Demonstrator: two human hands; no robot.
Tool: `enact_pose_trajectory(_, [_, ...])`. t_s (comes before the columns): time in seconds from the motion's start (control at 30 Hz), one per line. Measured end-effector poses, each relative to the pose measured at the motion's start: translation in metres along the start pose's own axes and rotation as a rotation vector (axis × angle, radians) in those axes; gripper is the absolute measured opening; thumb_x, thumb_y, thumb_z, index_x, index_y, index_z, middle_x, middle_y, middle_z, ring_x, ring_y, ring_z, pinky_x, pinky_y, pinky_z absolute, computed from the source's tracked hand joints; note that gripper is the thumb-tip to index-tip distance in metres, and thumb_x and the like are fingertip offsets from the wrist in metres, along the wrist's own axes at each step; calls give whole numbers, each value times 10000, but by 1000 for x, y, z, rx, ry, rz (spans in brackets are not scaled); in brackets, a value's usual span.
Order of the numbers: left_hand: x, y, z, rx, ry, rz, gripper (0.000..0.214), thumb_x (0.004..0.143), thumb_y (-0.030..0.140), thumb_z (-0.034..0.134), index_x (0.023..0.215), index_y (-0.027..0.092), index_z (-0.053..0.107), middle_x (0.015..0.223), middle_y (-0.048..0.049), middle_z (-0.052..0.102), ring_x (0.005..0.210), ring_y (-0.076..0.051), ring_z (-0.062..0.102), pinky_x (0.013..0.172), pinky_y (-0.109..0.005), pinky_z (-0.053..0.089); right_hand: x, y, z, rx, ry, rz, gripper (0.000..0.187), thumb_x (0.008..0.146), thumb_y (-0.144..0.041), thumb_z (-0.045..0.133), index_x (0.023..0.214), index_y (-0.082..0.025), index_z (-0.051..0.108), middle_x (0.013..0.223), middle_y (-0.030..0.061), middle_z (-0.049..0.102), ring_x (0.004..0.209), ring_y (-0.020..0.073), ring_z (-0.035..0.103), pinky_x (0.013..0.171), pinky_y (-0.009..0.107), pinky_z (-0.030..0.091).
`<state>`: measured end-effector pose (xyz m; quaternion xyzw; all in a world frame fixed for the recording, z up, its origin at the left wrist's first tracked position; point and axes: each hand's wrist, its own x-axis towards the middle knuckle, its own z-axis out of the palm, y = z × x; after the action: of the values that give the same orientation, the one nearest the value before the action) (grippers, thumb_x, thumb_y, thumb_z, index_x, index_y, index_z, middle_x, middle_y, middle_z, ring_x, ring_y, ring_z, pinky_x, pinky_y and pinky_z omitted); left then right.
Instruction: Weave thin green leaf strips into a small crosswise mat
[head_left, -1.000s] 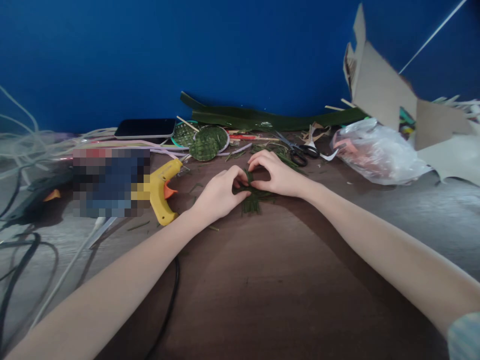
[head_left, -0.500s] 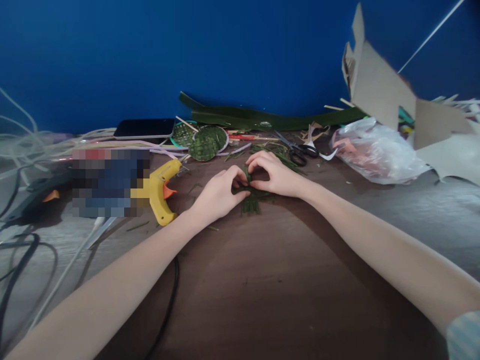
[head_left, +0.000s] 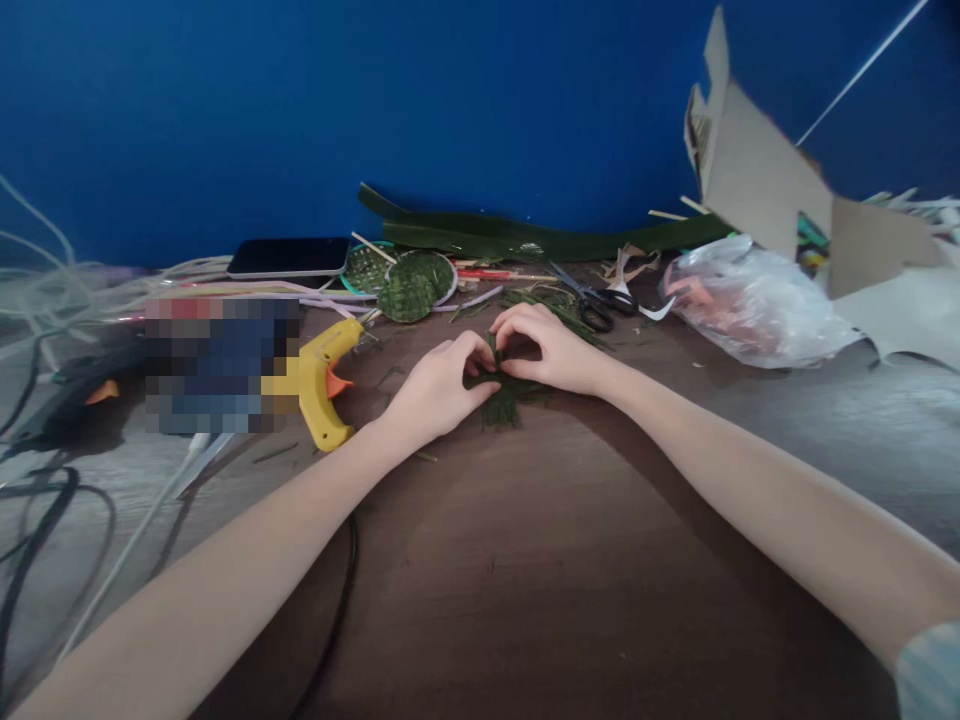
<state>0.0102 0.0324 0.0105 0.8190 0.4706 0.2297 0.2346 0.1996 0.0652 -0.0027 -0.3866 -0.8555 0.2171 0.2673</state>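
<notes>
L hand (head_left: pixel 442 385) & R hand (head_left: pixel 559 350) meet at centre, each w/ thumb & fingers curled in, pinching a small bunch of green leaf strips (head_left: pixel 501 408) btwn them. The bunch is low on the brown counter (head_left: pixel 480 560), frayed ends fanning out toward the wearer; its upper part is partly hidden by fingers, so can't tell exactly how the strips cross. The 2 hands' fingertips are v. close; can't tell if they touch each other.

Left of L hand: yellow glue gun (head_left: pixel 324 400) w/ orange trigger, its rear end cut off by a pixelated patch (head_left: pixel 223 365). Further left, a dark tool (head_left: pixel 75 395), also w/ an orange part. A black cord (head_left: pixel 346 590) runs under the L forearm.

Behind the hands: round woven green pieces (head_left: pixel 409 288), at least 2, overlapping, w/ a phone (head_left: pixel 291 256) just left, screen dark. Black-handled scissors (head_left: pixel 598 315) lie behind R hand, nr loose green scraps. A long dark-green leaf (head_left: pixel 540 240) stretches along the blue wall (head_left: pixel 480 100). Far right: clear plastic bag (head_left: pixel 757 310) w/ something pinkish inside, next to opened cardboard (head_left: pixel 757 170).
</notes>
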Motion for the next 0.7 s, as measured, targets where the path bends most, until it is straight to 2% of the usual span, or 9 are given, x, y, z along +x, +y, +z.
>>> enact_pose_trajectory(0.33, [0, -1, 1, 5, 4, 11, 208, 724, 166, 651, 867, 195, 501, 868, 13, 643, 797, -150, 587, 760, -300, 460, -2, -3, -3, 98, 68, -63, 121, 651, -106, 540, 730, -196, 529, 912, 56, 606, 942, 215, 514, 888, 398, 380])
enact_pose_trajectory(0.5, [0, -2, 2, 10, 1, 11, 208, 726, 174, 650, 869, 193, 501, 867, 8, 643, 793, -154, 589, 752, -304, 463, -3, -6, -4, 171, 34, 7, 107, 651, -118, 557, 731, -188, 554, 785, 21, 595, 814, 174, 543, 790, 344, 426])
enact_pose_trajectory(0.7, [0, -3, 1, 7, 1, 32, 207, 734, 174, 647, 885, 195, 507, 880, 9, 648, 793, -151, 588, 745, -299, 463, -1, -5, -6, 425, -24, 95, 122, 672, -180, 621, 759, -183, 535, 759, 1, 601, 726, 138, 585, 727, 309, 464])
